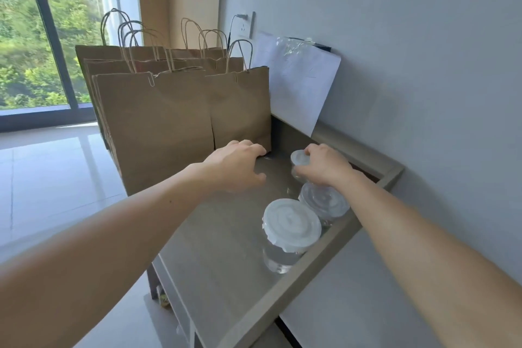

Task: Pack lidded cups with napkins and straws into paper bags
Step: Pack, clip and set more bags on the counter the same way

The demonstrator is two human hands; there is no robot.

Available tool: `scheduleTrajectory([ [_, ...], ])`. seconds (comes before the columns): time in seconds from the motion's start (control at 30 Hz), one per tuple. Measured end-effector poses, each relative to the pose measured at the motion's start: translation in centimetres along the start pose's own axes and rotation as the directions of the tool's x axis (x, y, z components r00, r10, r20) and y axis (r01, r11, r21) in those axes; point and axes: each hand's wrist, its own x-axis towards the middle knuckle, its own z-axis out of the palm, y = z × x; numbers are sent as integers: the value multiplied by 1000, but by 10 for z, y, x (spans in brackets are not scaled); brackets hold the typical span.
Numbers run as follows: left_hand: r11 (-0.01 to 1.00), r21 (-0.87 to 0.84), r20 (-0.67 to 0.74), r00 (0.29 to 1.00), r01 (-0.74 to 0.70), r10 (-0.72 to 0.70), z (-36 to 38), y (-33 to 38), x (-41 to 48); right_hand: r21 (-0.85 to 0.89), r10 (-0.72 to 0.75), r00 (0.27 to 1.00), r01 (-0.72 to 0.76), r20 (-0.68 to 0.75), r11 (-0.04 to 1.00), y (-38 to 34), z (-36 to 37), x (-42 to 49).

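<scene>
The bags [158, 127] at the desk's far left edge are brown kraft paper, matt and faintly creased, with twisted paper-cord handles [128, 37]. The desk [226, 234] top is smooth and grey-brown with a soft sheen; its raised rim [310, 267] looks matt. The near cup [278, 258] and the far cup [299, 159] are clear, glossy plastic under whitish, duller plastic lids [291, 219]. A white paper sheet [299, 87] leans at the far right corner, with crinkled clear film [293, 44] on it. The floor [56, 178] tiles are glossy.
</scene>
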Motion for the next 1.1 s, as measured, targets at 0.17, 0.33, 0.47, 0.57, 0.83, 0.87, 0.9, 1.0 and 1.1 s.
scheduleTrajectory([
  [0.17,1000,-16,23,1000,-18,19,8,-12,15,-30,59,998,-59,14,998,-4,14,35],
  [0.33,1000,-23,28,999,-18,19,15,-20,23,38,134,989,-136,63,990,-1,18,57],
  [0.47,1000,-23,23,1000,-17,17,18,-24,24,78,91,993,-96,70,992,-2,18,62],
  [0.57,1000,-23,21,1000,-16,17,17,-23,23,18,57,997,-57,51,998,-7,21,59],
  [0.83,999,-15,-61,997,-39,38,1,-8,18,229,22,969,36,-247,973,-8,-7,23],
  [0.87,999,-16,-79,996,-35,34,-3,-2,19,261,26,949,59,-314,964,-5,-20,16],
  [0.9,999,-17,-96,995,-33,31,-8,4,21,284,35,928,77,-371,956,-2,-33,9],
  [1.0,998,-24,-134,990,-58,54,-19,30,24,311,67,875,98,-479,945,15,-67,-18],
  [1.1,991,-20,-138,982,-134,131,-20,69,24,316,120,856,54,-503,947,46,-87,-53],
])
